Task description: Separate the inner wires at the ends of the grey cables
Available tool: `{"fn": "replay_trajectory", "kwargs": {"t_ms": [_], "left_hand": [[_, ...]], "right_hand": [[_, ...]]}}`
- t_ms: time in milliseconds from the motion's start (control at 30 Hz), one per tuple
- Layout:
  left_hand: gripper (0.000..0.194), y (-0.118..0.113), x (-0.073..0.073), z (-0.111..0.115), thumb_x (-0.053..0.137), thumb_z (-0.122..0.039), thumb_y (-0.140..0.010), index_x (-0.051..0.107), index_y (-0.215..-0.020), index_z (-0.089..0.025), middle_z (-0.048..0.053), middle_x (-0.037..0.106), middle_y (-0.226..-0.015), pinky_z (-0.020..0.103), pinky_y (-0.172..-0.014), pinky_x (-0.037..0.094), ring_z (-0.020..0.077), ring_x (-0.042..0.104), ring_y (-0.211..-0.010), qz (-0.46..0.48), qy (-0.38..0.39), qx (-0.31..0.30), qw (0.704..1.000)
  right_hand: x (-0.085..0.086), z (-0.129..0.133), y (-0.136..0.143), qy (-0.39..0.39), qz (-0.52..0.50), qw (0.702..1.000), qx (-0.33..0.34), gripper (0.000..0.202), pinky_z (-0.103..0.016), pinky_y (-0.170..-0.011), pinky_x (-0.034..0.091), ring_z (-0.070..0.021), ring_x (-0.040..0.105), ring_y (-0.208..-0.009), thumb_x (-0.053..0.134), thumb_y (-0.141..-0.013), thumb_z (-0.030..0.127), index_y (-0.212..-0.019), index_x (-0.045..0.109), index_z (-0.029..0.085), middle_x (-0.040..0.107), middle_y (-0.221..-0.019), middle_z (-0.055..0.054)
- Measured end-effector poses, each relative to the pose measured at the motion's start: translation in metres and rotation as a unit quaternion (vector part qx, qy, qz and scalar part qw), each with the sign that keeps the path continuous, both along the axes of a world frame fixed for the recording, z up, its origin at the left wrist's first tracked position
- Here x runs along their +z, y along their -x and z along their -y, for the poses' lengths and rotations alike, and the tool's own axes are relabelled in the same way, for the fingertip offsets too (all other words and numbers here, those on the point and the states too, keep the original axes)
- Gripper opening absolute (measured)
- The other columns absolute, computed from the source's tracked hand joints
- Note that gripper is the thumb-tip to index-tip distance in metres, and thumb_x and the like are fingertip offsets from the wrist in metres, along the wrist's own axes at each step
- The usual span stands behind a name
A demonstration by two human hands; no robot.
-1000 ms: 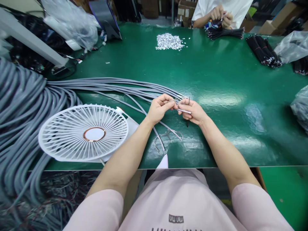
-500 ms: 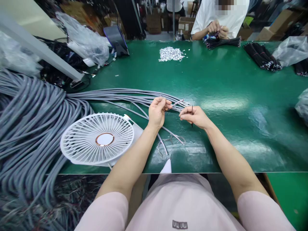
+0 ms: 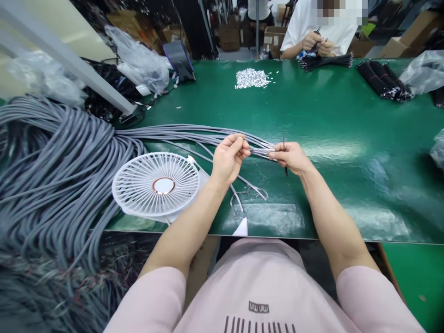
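A grey cable (image 3: 258, 150) end is pinched in the left hand (image 3: 229, 157) above the desk (image 3: 347, 120), near frame centre. The same cable end is gripped by the right hand (image 3: 292, 157) at 3 o'clock of the left, and a thin black tool (image 3: 285, 157) is held upright in its fingers. A white fan (image 3: 156, 185) lies at 8 o'clock of the left hand. A cable bundle (image 3: 52, 157) is spread at 9 o'clock.
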State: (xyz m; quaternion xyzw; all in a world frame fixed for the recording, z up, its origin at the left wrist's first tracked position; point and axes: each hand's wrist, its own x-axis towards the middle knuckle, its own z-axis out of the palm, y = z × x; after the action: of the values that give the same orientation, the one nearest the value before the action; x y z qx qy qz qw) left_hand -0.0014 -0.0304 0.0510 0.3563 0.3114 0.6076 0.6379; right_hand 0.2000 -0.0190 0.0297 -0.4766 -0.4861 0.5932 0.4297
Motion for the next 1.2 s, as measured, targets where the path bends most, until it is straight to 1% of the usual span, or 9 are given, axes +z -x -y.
{"fn": "replay_trajectory", "kwargs": {"t_ms": [133, 267, 367, 500, 633, 767, 967, 1100, 1200], "left_hand": [[0.028, 0.022, 0.003, 0.04, 0.084, -0.033, -0.073, 0.065, -0.085, -0.017, -0.004, 0.069, -0.065, 0.015, -0.054, 0.055, 0.0061, 0.066, -0.053, -0.045, -0.037, 0.016, 0.998], [0.031, 0.048, -0.013, 0.083, 0.087, -0.035, -0.069, 0.067, -0.085, -0.017, -0.002, 0.073, -0.07, 0.017, -0.059, 0.058, 0.0091, 0.07, -0.059, -0.076, -0.027, 0.052, 0.995], [0.034, 0.061, -0.034, 0.108, 0.089, -0.036, -0.066, 0.067, -0.084, -0.017, -0.001, 0.075, -0.07, 0.02, -0.061, 0.06, 0.0111, 0.072, -0.06, -0.08, 0.015, 0.083, 0.993], [0.034, 0.067, -0.064, 0.134, 0.088, -0.038, -0.067, 0.069, -0.084, -0.016, 0.001, 0.076, -0.071, 0.022, -0.062, 0.061, 0.0136, 0.073, -0.062, -0.094, 0.073, 0.082, 0.989], [0.025, 0.072, -0.08, 0.158, 0.08, -0.034, -0.078, 0.072, -0.092, -0.015, 0.006, 0.079, -0.082, 0.028, -0.076, 0.063, 0.0169, 0.076, -0.075, -0.224, 0.052, 0.085, 0.97], [0.021, 0.083, -0.082, 0.176, 0.073, -0.034, -0.085, 0.073, -0.096, -0.016, 0.006, 0.079, -0.085, 0.027, -0.082, 0.061, 0.0171, 0.077, -0.081, -0.319, 0.036, 0.079, 0.944], [0.019, 0.101, -0.076, 0.196, 0.071, -0.031, -0.086, 0.073, -0.096, -0.015, 0.006, 0.078, -0.085, 0.026, -0.078, 0.061, 0.0158, 0.076, -0.077, -0.371, 0.057, 0.102, 0.921], [0.017, 0.107, -0.069, 0.198, 0.07, -0.027, -0.085, 0.075, -0.099, -0.019, 0.003, 0.078, -0.084, 0.022, -0.068, 0.058, 0.0119, 0.07, -0.066, -0.403, 0.028, 0.135, 0.905], [0.017, 0.108, -0.063, 0.193, 0.07, -0.025, -0.085, 0.075, -0.1, -0.021, 0.002, 0.077, -0.081, 0.021, -0.064, 0.055, 0.0105, 0.067, -0.063, -0.405, 0.005, 0.155, 0.901]], "right_hand": [[0.017, 0.019, 0.007, -0.047, 0.07, 0.994, 0.066, 0.021, -0.021, -0.041, 0.026, -0.0045, 0.042, -0.042, 0.079, -0.06, 0.027, -0.074, 0.073, 0.012, 0.065, -0.057, 0.0], [0.027, 0.048, 0.018, -0.131, 0.171, 0.967, 0.135, 0.01, -0.023, -0.058, 0.042, -0.0105, 0.058, -0.06, 0.073, -0.069, 0.023, -0.072, 0.074, 0.013, 0.071, -0.067, -0.002], [0.019, 0.072, 0.026, -0.164, 0.268, 0.932, 0.181, 0.011, -0.025, -0.063, 0.042, -0.0121, 0.06, -0.063, 0.065, -0.078, 0.019, -0.075, 0.075, 0.015, 0.072, -0.068, -0.001], [-0.005, 0.096, 0.035, -0.198, 0.359, 0.888, 0.207, 0.017, -0.026, -0.072, 0.043, -0.0143, 0.066, -0.073, 0.058, -0.083, 0.012, -0.079, 0.074, 0.016, 0.075, -0.08, -0.003], [-0.02, 0.109, 0.044, -0.206, 0.41, 0.859, 0.227, 0.021, -0.027, -0.077, 0.046, -0.0184, 0.069, -0.083, 0.054, -0.086, 0.009, -0.087, 0.074, 0.015, 0.077, -0.09, -0.007], [-0.022, 0.114, 0.048, -0.209, 0.455, 0.833, 0.237, 0.022, -0.029, -0.081, 0.047, -0.0213, 0.07, -0.089, 0.053, -0.088, 0.011, -0.092, 0.074, 0.016, 0.076, -0.095, -0.008], [-0.025, 0.12, 0.045, -0.213, 0.472, 0.819, 0.248, 0.022, -0.03, -0.084, 0.048, -0.0221, 0.069, -0.095, 0.051, -0.092, 0.015, -0.096, 0.073, 0.016, 0.075, -0.098, -0.009], [-0.027, 0.123, 0.043, -0.23, 0.464, 0.814, 0.263, 0.027, -0.031, -0.087, 0.049, -0.0215, 0.068, -0.098, 0.047, -0.094, 0.016, -0.104, 0.072, 0.017, 0.072, -0.103, -0.009], [-0.019, 0.128, 0.037, -0.246, 0.462, 0.803, 0.285, 0.031, -0.031, -0.084, 0.051, -0.0211, 0.068, -0.096, 0.049, -0.096, 0.023, -0.12, 0.07, 0.022, 0.068, -0.11, -0.009]]}}
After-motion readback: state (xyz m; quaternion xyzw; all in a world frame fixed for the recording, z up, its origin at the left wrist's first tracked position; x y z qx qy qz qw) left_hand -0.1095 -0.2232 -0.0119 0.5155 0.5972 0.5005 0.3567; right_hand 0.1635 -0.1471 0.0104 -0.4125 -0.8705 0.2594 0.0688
